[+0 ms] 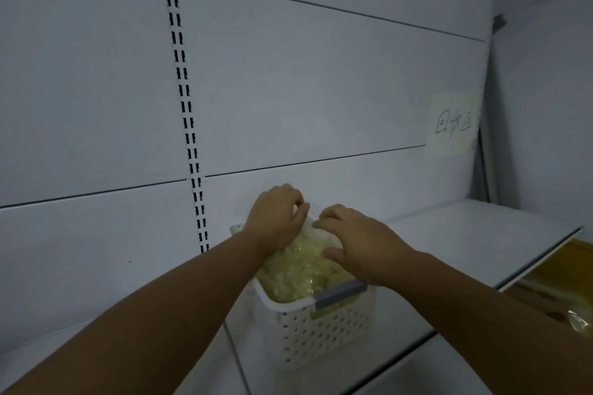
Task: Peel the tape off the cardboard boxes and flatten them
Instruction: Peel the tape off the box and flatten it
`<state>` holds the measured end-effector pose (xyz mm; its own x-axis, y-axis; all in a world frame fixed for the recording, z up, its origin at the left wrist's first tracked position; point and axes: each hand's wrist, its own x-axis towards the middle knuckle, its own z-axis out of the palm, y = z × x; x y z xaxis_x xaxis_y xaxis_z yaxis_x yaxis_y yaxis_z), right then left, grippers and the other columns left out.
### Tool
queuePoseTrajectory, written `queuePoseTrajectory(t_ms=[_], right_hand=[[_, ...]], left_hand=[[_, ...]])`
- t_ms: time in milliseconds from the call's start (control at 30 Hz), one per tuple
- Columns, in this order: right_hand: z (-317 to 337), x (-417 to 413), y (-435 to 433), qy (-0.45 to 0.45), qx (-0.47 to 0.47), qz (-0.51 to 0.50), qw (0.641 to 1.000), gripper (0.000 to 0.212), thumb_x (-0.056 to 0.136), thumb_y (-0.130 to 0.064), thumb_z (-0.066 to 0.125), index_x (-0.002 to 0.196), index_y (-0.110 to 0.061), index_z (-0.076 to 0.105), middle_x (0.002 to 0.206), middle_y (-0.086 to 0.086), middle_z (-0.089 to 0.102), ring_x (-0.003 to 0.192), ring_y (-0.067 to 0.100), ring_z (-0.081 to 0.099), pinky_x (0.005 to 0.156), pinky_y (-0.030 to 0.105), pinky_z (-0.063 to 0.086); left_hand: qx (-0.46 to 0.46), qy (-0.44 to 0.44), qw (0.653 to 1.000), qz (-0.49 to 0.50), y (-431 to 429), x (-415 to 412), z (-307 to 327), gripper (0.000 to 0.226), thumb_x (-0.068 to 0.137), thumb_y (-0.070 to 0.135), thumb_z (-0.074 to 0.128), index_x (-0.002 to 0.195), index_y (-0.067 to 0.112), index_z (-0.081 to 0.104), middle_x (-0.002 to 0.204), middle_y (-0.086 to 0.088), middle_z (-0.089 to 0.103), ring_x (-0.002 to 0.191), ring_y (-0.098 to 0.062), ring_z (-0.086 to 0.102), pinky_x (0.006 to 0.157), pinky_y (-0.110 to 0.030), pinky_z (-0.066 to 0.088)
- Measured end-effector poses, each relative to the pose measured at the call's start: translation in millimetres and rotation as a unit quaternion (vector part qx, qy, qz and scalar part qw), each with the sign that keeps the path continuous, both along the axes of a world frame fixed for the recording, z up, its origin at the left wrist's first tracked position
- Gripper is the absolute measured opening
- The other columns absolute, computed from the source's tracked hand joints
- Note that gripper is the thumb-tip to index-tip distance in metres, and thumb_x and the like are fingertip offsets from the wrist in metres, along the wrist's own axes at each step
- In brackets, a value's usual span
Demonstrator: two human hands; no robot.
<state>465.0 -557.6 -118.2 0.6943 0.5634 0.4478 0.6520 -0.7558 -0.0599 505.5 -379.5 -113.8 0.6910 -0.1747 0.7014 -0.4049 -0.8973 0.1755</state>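
Past the slotted upright [189,125] on the back panel, the left hand [276,218] reaches to the far side of the tape wad [301,269], its fingers curled over the top rear edge and apparently gripping a pale strip there. The wad, a yellowish, glossy, crumpled heap, fills the white perforated basket [321,337] and rises above its rim, so a good deal of tape looks to be off the boxes already. The basket stands on the white shelf [465,234], close to the back panel. The right hand [362,240] lies on the near right side of the wad with its fingers spread and only lightly bent and its thumb against the heap, pressing down rather than grasping. This moment reads as stowing the peeled tape, not peeling. Farther right a handwritten note [452,125] is stuck to the panel. Below the shelf's front edge, at the lower right, brown cardboard [552,272] shows, with something shiny on it that may be tape. Whether those boxes are flattened cannot be told — too little is in view — so how much peeling and flattening is left is uncertain.
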Motion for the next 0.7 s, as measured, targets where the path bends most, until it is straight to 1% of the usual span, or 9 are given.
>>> queuePoseTrajectory(t_ms=[67, 133, 233, 300, 367, 433, 500, 567, 700], right_hand=[[2.6, -3.5, -0.4, -0.015, -0.023, -0.008, 1.000, 0.041, 0.095, -0.037, 0.045, 0.134, -0.024, 0.046, 0.134, -0.002, 0.048, 0.117, 0.019, 0.048, 0.094, 0.033, 0.041], [4.7, -4.9, 0.3, -0.058, -0.074, -0.022, 0.995, 0.034, 0.098, -0.034, 0.039, 0.127, -0.022, 0.052, 0.127, 0.001, 0.053, 0.110, 0.021, 0.052, 0.089, 0.035, 0.044], [7.3, -8.7, 5.7, -0.113, -0.135, -0.025, 0.984, 0.028, 0.097, -0.021, 0.040, 0.120, -0.019, 0.055, 0.119, 0.003, 0.056, 0.102, 0.023, 0.054, 0.083, 0.035, 0.044], [10.2, -12.7, 8.2, -0.086, -0.077, -0.028, 0.993, 0.026, 0.096, -0.018, 0.041, 0.115, -0.018, 0.059, 0.115, 0.003, 0.058, 0.101, 0.022, 0.055, 0.084, 0.033, 0.042], [18.5, -21.5, 13.7, -0.044, 0.052, -0.033, 0.997, 0.024, 0.096, -0.019, 0.043, 0.106, -0.015, 0.064, 0.107, 0.006, 0.064, 0.095, 0.021, 0.057, 0.082, 0.031, 0.043], [33.1, -34.3, 32.5, -0.061, 0.137, -0.028, 0.988, 0.020, 0.093, -0.017, 0.047, 0.094, -0.012, 0.066, 0.095, 0.006, 0.067, 0.084, 0.022, 0.058, 0.075, 0.032, 0.044], [49.0, -52.7, 69.7, -0.060, 0.158, 0.004, 0.986, 0.018, 0.091, -0.015, 0.049, 0.086, -0.013, 0.066, 0.085, 0.004, 0.067, 0.075, 0.021, 0.057, 0.067, 0.031, 0.044], [58.1, -80.1, 121.3, -0.013, 0.119, 0.063, 0.991, 0.019, 0.090, -0.018, 0.048, 0.082, -0.016, 0.065, 0.081, -0.001, 0.067, 0.073, 0.019, 0.057, 0.063, 0.029, 0.043], [55.3, -146.2, 233.8, 0.022, 0.029, 0.215, 0.976, 0.017, 0.091, -0.028, 0.052, 0.099, -0.021, 0.064, 0.101, -0.001, 0.065, 0.089, 0.016, 0.057, 0.076, 0.028, 0.044]], left_hand=[[-0.068, -0.024, 0.997, 0.016, 3.5, -3.7, 7.0, 0.024, 0.095, 0.026, 0.044, 0.085, 0.011, 0.060, 0.084, -0.002, 0.058, 0.084, -0.023, 0.055, 0.072, -0.031, 0.038], [-0.038, -0.014, 0.999, 0.029, 9.9, -8.4, 16.6, 0.025, 0.096, 0.027, 0.042, 0.092, 0.012, 0.061, 0.093, -0.004, 0.062, 0.091, -0.024, 0.055, 0.077, -0.033, 0.040], [0.027, 0.061, 0.998, 0.015, 23.4, -26.6, 39.2, 0.033, 0.097, 0.034, 0.040, 0.113, 0.014, 0.060, 0.118, -0.005, 0.061, 0.108, -0.022, 0.052, 0.092, -0.034, 0.039], [0.062, 0.118, 0.991, 0.019, 42.9, -48.4, 61.6, 0.039, 0.097, 0.038, 0.037, 0.120, 0.014, 0.057, 0.126, -0.006, 0.058, 0.113, -0.022, 0.051, 0.094, -0.032, 0.037], [0.095, 0.168, 0.980, 0.049, 73.8, -78.6, 86.0, 0.041, 0.098, 0.042, 0.034, 0.122, 0.016, 0.055, 0.128, -0.006, 0.057, 0.114, -0.023, 0.051, 0.095, -0.033, 0.038], [0.114, 0.193, 0.969, 0.104, 114.2, -118.4, 106.6, 0.040, 0.097, 0.043, 0.035, 0.120, 0.018, 0.055, 0.126, -0.006, 0.057, 0.113, -0.023, 0.051, 0.094, -0.033, 0.039], [0.128, 0.204, 0.957, 0.164, 159.2, -163.3, 119.2, 0.036, 0.096, 0.042, 0.040, 0.117, 0.020, 0.058, 0.123, -0.003, 0.059, 0.104, -0.019, 0.051, 0.085, -0.028, 0.037], [0.150, 0.219, 0.938, 0.223, 204.1, -213.0, 123.7, 0.030, 0.094, 0.038, 0.047, 0.113, 0.020, 0.061, 0.118, -0.003, 0.061, 0.094, -0.014, 0.048, 0.080, -0.026, 0.035], [0.147, 0.269, 0.900, 0.308, 279.7, -320.9, 117.2, 0.024, 0.090, 0.031, 0.057, 0.105, 0.015, 0.066, 0.109, -0.003, 0.065, 0.090, -0.015, 0.053, 0.080, -0.027, 0.042]])
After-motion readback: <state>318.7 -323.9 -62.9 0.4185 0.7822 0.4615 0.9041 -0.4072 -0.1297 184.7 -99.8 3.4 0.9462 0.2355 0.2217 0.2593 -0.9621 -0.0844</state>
